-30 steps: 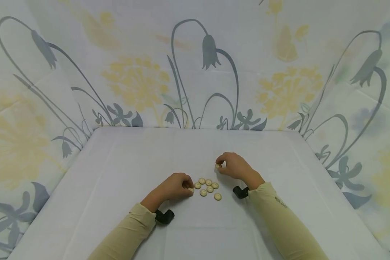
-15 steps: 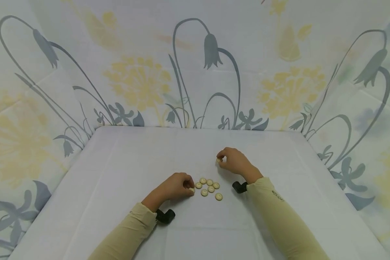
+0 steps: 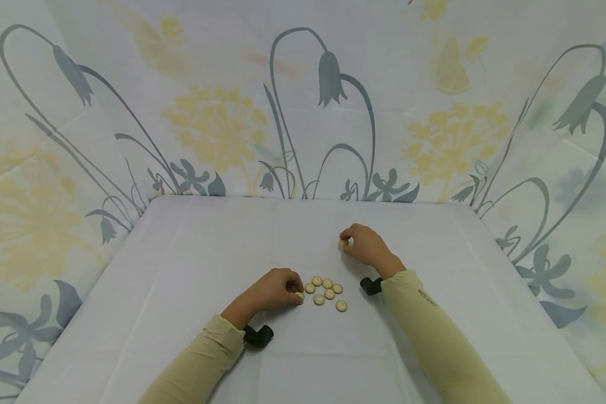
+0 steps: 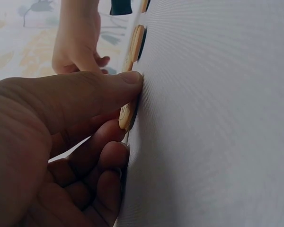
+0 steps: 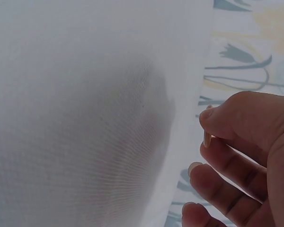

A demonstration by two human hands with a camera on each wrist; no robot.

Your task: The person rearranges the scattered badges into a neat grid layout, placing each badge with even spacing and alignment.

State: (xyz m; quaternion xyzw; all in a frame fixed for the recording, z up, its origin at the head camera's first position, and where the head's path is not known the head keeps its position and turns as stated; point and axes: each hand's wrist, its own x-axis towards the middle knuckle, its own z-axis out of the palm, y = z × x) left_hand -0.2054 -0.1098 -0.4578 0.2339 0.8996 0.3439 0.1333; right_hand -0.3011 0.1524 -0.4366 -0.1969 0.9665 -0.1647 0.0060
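Observation:
Several round cream-coloured buttons [image 3: 329, 294] lie in a loose group on the white-covered table. At the group's left edge, my left hand [image 3: 276, 289] pinches a button [image 4: 126, 116] between thumb and fingers, down at the cloth. Beyond that group, my right hand [image 3: 368, 246] holds another button [image 5: 207, 135] between thumb and index finger. In the right wrist view this button is seen edge-on, raised off the cloth, with the other fingers loosely curled below. Fingers cover part of both held buttons.
White cloth [image 3: 207, 241] covers the table. A flower-printed curtain [image 3: 303, 129] rises along the back and both sides. Black wrist devices [image 3: 258, 336] sit under the cuffs of both beige sleeves [image 3: 197, 359].
My right hand has moved away from the button group, toward the table's back, with its button still pinched. The left hand stays at the group's left edge. The view has shifted slightly.

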